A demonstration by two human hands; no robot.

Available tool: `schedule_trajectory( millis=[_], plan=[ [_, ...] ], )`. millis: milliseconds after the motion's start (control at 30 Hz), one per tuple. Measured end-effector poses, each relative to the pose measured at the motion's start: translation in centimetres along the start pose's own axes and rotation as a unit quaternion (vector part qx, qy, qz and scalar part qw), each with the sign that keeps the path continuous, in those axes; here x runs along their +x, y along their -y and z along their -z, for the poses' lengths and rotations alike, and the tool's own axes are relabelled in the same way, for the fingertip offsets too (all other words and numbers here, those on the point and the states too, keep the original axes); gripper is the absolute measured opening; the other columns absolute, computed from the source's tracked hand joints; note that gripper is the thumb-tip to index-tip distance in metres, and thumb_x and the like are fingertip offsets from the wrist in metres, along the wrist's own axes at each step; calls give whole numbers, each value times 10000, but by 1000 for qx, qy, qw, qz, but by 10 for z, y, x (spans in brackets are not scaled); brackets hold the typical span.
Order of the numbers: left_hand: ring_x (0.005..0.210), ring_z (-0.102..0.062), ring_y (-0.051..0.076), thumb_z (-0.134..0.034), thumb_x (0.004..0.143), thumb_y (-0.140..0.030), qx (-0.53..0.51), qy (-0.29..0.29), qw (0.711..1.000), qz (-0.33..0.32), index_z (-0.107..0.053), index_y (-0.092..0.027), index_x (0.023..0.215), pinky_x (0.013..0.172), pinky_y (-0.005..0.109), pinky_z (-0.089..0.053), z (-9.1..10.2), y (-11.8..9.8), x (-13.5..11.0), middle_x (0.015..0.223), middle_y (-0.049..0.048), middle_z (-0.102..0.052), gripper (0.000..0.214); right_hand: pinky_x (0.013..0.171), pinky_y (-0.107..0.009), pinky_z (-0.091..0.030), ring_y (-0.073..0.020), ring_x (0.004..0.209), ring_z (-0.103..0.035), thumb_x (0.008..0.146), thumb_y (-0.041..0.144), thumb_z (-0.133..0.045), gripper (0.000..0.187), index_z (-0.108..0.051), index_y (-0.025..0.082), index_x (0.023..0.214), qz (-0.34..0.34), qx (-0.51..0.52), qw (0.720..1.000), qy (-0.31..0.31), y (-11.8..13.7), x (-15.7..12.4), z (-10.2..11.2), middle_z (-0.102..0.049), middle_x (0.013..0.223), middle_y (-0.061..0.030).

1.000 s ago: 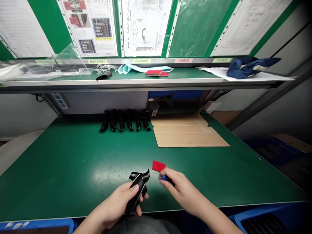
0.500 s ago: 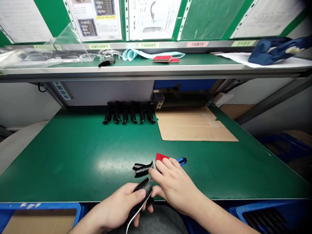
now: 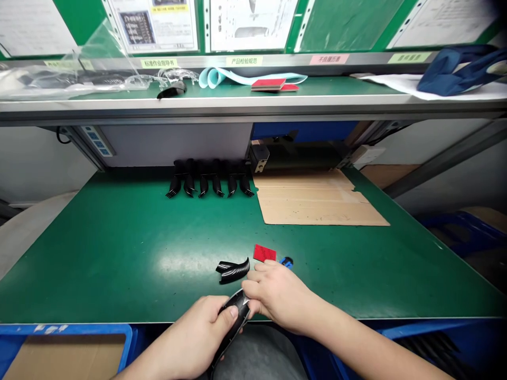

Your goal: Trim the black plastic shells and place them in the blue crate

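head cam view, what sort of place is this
Probably a factory assembly or inspection workstation: a green-topped workbench holds a neat row of matching black parts, and printed instruction sheets are posted above a labelled shelf.

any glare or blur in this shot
In the head view, a pale glare patch spreads across the green bench mat beside the black striped part, which stays sharp; the wide lens splays the mat's side edges outward, and the top right corner falls dark.
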State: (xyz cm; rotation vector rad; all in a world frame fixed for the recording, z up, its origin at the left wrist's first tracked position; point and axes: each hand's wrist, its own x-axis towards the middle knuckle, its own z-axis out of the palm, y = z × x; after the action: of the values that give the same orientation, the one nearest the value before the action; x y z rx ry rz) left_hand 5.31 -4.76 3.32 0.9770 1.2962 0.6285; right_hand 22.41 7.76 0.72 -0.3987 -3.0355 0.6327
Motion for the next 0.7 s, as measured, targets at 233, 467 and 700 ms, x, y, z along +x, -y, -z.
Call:
schedule_trajectory(
  millis=[233, 467, 700],
  plan=[
    [739, -518, 151, -352, 930, -479, 0, -24, 999, -35, -576, -214, 1081, 683, 277, -435, 4, 3, 3, 957, 38, -633, 379, 573, -233, -341, -107, 613, -386, 929, 629, -115, 565, -442, 194, 778, -40, 394, 918, 30, -14, -16, -9, -413, 688, 33],
    [584, -528, 94, -378, 936, -460, -205, -28, 978, -4, -418, -205, 1322, 608, 257, -392, 1, 19, 7, 901, 54, -643, 464, 792, -356, -344, -207, 854, -482, 819, 711, -369, 530, -539, 232, 971, -120, 89, 986, -70, 9, -17, -16, -569, 929, -28],
    [500, -532, 78, -407, 917, -497, -231, -47, 972, 12, -435, -208, 1309, 515, 230, -380, -6, 13, 4, 878, 49, -642, 487, 685, -338, -273, -200, 759, -449, 849, 702, -316, 540, -537, 209, 867, -115, -100, 983, -101, 10, -14, -20, -549, 845, -35]
  ],
)
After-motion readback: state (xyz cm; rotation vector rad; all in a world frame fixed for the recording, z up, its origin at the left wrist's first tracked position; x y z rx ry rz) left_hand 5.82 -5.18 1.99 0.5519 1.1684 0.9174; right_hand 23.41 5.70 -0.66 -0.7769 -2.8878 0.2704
